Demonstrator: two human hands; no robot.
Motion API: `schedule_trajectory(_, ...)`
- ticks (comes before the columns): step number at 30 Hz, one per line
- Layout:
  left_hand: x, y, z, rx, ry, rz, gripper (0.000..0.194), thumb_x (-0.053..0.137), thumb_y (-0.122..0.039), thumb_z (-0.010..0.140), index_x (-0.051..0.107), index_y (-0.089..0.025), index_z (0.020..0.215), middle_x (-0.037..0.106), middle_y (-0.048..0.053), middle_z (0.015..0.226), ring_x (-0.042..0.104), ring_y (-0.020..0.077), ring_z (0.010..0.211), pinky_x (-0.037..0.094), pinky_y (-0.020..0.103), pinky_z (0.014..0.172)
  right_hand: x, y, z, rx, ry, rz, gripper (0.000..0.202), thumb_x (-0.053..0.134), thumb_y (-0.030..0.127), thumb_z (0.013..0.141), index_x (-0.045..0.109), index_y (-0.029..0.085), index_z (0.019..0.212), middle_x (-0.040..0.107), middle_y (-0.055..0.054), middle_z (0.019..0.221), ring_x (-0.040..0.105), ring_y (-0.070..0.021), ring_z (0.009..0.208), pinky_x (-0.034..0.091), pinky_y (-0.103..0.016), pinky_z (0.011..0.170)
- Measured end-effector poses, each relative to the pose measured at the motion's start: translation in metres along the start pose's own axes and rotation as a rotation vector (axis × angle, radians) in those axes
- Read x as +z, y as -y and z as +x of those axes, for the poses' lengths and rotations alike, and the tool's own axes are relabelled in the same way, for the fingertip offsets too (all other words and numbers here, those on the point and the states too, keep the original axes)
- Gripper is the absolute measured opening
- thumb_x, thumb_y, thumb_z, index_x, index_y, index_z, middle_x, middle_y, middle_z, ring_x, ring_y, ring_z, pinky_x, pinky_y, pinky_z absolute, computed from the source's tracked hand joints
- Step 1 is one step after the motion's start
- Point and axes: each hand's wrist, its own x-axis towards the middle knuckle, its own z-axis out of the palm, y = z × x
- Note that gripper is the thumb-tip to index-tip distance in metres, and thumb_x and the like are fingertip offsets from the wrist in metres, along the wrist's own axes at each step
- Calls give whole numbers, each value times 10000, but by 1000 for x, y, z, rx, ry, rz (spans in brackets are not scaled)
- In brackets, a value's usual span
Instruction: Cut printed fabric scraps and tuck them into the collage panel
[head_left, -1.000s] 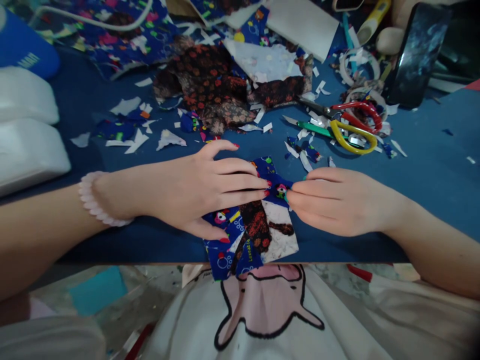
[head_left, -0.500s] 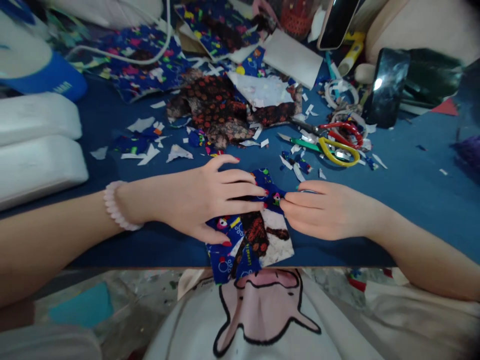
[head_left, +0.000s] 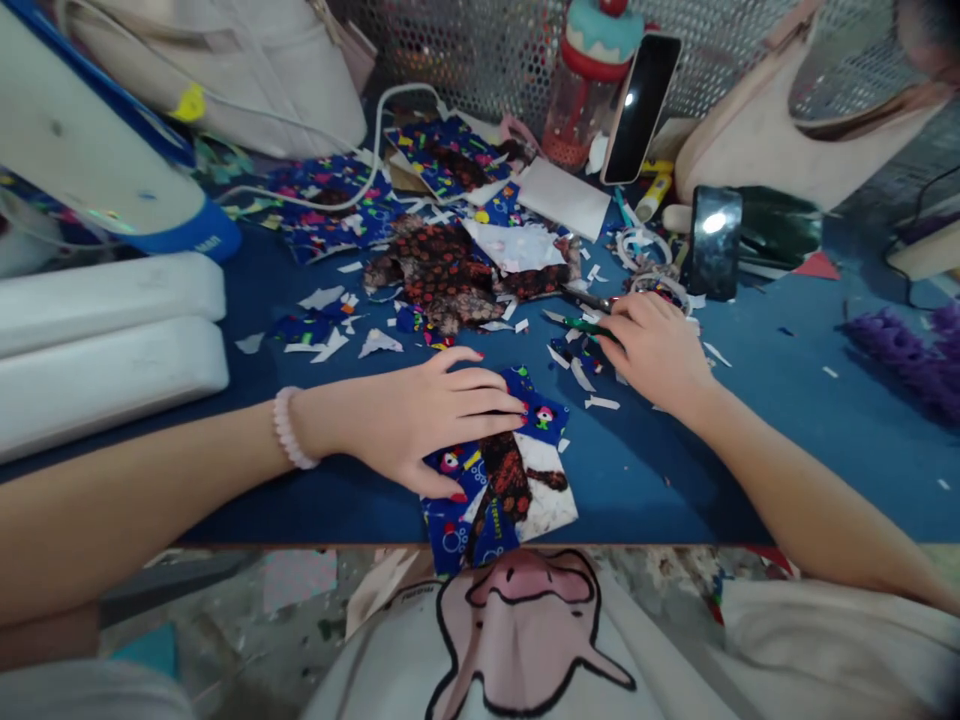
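1. Your left hand (head_left: 409, 422) lies spread over the upper left of the patchwork fabric piece (head_left: 507, 490).
2. That piece slightly overhangs the blue table's (head_left: 675, 520) near edge.
3. Your right hand (head_left: 651, 345), apart from it, curls over the green scissors (head_left: 587, 325); whether it pinches them, I cannot tell.

Blue-brown-white patchwork (head_left: 504, 482), flat, apparently overhanging table edge (head_left: 637, 544).

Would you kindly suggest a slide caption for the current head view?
Left hand rests on a patchwork fabric piece; right hand is at green scissors among scraps.
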Motion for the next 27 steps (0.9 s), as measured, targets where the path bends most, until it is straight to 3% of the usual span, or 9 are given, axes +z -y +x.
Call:
schedule_trajectory(4,1,2,0,2,-17,-1,711,604,-590,896,495,-148,1443,578,158,1469,519,354,1340,171,506,1188,7,0,2,67,-36,145,145,531,238,935,662,183,909,664,-133,1036,598,-314,1011,469,-469,866)
schedule_trajectory(8,1,3,0,-4,-20,0,720,623,-597,885,504,-144,1433,576,159,1471,513,356,1347,164,502,1184,1,0,2,141,-140,446,35,556,248,905,577,224,922,690,-91,1020,639,-291,1008,496,-467,879)
schedule_trajectory(13,0,1,0,7,-34,2,721,616,-623,886,520,-145,1418,589,165,1456,535,351,1328,156,496,1182,-19,7,-2,235,-231,966,136,592,294,941,505,275,1044,693,14,803,672,-170,651,555,-344,639)
schedule_trajectory(16,-2,5,-1,16,-33,13,728,613,-638,883,523,-153,1419,596,158,1451,525,360,1337,144,498,1181,-30,11,-2,145,-172,1224,159,618,339,956,552,288,1090,678,55,713,608,-121,491,521,-283,504)
schedule_trajectory(19,-4,15,-4,32,-38,14,759,595,-678,878,515,-169,1434,595,158,1453,530,362,1330,149,490,1176,-32,12,-2,20,-84,1448,100,613,333,973,669,252,988,712,18,751,673,-131,593,555,-274,554)
schedule_trajectory(22,-7,23,-7,40,-46,13,683,545,-630,937,517,-165,1438,603,161,1444,552,342,1314,196,473,1157,-27,11,-2,-118,-13,1641,149,611,355,978,704,253,1036,725,-2,818,698,-148,695,572,-284,629)
schedule_trajectory(24,-8,25,-7,29,-48,13,538,486,-520,1005,542,-180,1418,622,141,1428,558,308,1317,227,453,1146,-24,12,-3,-196,9,1585,157,672,359,940,681,243,1045,690,-3,813,662,-139,688,543,-272,630)
schedule_trajectory(27,-10,24,-5,3,-56,0,417,436,-399,1045,591,-200,1377,655,108,1394,559,272,1325,254,438,1142,-26,20,-4,-374,25,1363,166,706,352,917,630,205,895,592,5,733,544,-114,639,453,-251,603)
